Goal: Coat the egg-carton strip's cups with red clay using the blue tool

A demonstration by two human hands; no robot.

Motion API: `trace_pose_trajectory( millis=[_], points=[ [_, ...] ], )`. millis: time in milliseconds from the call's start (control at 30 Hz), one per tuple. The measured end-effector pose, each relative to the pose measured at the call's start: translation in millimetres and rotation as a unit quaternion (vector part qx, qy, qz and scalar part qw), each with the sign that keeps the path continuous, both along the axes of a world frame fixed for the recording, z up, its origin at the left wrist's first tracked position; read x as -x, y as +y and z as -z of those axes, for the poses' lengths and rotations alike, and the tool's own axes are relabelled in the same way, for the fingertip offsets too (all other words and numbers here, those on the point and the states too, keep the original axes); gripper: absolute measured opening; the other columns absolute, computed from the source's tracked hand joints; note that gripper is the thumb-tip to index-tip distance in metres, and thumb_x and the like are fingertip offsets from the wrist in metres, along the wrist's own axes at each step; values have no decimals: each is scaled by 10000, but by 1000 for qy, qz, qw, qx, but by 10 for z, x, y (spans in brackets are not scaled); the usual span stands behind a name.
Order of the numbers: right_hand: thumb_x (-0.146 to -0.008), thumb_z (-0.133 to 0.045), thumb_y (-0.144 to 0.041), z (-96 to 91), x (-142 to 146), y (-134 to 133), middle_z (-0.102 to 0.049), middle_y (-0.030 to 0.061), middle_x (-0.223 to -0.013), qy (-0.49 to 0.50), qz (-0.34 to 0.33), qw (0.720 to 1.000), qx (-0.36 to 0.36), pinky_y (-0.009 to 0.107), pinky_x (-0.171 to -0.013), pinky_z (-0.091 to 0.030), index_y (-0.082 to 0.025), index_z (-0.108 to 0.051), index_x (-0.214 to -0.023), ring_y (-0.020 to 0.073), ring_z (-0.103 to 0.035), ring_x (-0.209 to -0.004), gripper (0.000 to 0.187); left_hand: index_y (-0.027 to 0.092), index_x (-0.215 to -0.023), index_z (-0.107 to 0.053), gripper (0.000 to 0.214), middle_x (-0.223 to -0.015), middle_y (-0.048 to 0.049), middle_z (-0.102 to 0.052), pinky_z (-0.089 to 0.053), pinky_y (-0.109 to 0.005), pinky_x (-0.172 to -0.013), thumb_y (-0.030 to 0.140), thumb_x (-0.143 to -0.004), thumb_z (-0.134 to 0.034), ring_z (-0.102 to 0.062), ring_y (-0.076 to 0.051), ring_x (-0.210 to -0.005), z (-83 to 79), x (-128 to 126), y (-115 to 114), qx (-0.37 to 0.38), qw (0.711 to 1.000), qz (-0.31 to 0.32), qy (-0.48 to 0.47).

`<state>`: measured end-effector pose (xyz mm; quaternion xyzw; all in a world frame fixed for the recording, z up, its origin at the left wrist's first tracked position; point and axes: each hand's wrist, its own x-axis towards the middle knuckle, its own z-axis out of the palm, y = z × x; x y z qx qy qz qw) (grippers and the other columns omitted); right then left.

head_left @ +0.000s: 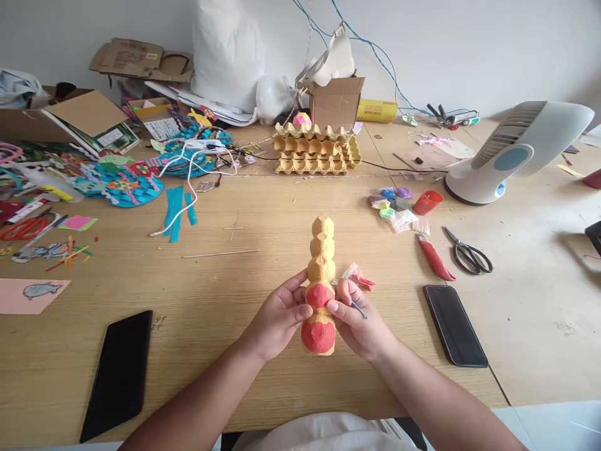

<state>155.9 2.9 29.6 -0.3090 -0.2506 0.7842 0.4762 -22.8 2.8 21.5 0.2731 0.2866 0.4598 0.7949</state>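
Observation:
Between my two hands is a strip of egg carton, yellowish, its row of bumps facing up and pointing away from me. Red clay covers the nearest bump, and another red patch sits on a bump farther up. My left hand grips the strip's left edge, thumb beside the upper red patch. From the right, my right hand holds it with thumb against that patch; a thin teal stick pokes out of its fingers. Just behind lies a plastic bag with red clay.
Stacked egg cartons stand at the back. To the right are clay packets, a red cup, a red-handled cutter, scissors, a phone and a white fan-like device. A black tablet lies left; paper crafts pile behind.

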Motion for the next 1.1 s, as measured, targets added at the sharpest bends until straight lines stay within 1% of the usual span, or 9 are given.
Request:
trace_pose_trajectory(
  millis=[167, 233, 333, 467, 633, 733, 867, 1100],
  points=[
    [-739, -897, -284, 18, 3, -6, -377, -64, -656, 3, 0, 1000, -11, 256, -616, -264, -213, -363, -678, 119, -316, -634, 542, 244, -1367, -654, 624, -929, -41, -754, -523, -275, -855, 261, -778, -859, -686, -161, -896, 23, -1, -18, 23, 999, -39, 11],
    [-746, -891, -308, 26, 9, -14, -389, -62, -665, 9, -8, 1000, -9, 257, -623, -270, -217, -378, -694, 123, -320, -644, 524, 260, -1367, -654, 611, -909, -30, -750, -522, -271, -855, 255, -788, -851, -686, -158, -903, 33, -5, -26, 23, 999, -45, 13],
    [-722, -905, -272, 33, 23, -27, -386, -64, -680, -1, 4, 1000, -18, 257, -631, -278, -218, -375, -696, 123, -328, -656, 534, 276, -1361, -659, 589, -904, -28, -749, -520, -266, -844, 249, -801, -840, -687, -161, -916, 37, -15, -34, 20, 999, -44, 15],
    [-748, -885, -252, 35, 31, -35, -355, -69, -672, -18, 20, 999, -33, 257, -628, -263, -216, -359, -687, 118, -301, -641, 530, 277, -1340, -674, 588, -944, -40, -760, -521, -260, -817, 249, -782, -854, -687, -155, -886, 33, -32, -35, 18, 999, -43, 12],
    [-765, -874, -252, 19, 7, -28, -348, -70, -671, -17, 11, 999, -49, 257, -612, -242, -212, -360, -681, 115, -276, -631, 523, 263, -1341, -673, 592, -971, -53, -762, -526, -270, -823, 258, -778, -857, -687, -163, -895, 36, -20, -30, 22, 999, -45, 13],
    [-772, -871, -262, 14, -3, -18, -360, -68, -681, 0, -5, 999, -41, 255, -606, -245, -212, -375, -692, 115, -287, -632, 505, 263, -1340, -675, 597, -942, -47, -755, -527, -276, -837, 257, -773, -861, -685, -166, -904, 36, -9, -37, 18, 999, -46, 13],
    [-793, -858, -281, 14, -9, -9, -363, -65, -676, 2, -3, 999, -35, 252, -598, -242, -209, -370, -687, 114, -294, -630, 505, 268, -1356, -663, 600, -875, -29, -733, -525, -280, -833, 262, -786, -851, -681, -167, -898, 31, -20, -40, 17, 999, -42, 15],
    [-817, -839, -326, 9, -25, -19, -386, -64, -670, 11, -16, 1000, -19, 248, -617, -262, -218, -386, -719, 118, -300, -633, 475, 260, -1377, -643, 611, -914, -42, -739, -522, -296, -851, 261, -798, -840, -685, -183, -930, 29, -34, -42, 18, 999, -40, 13]
  ],
)
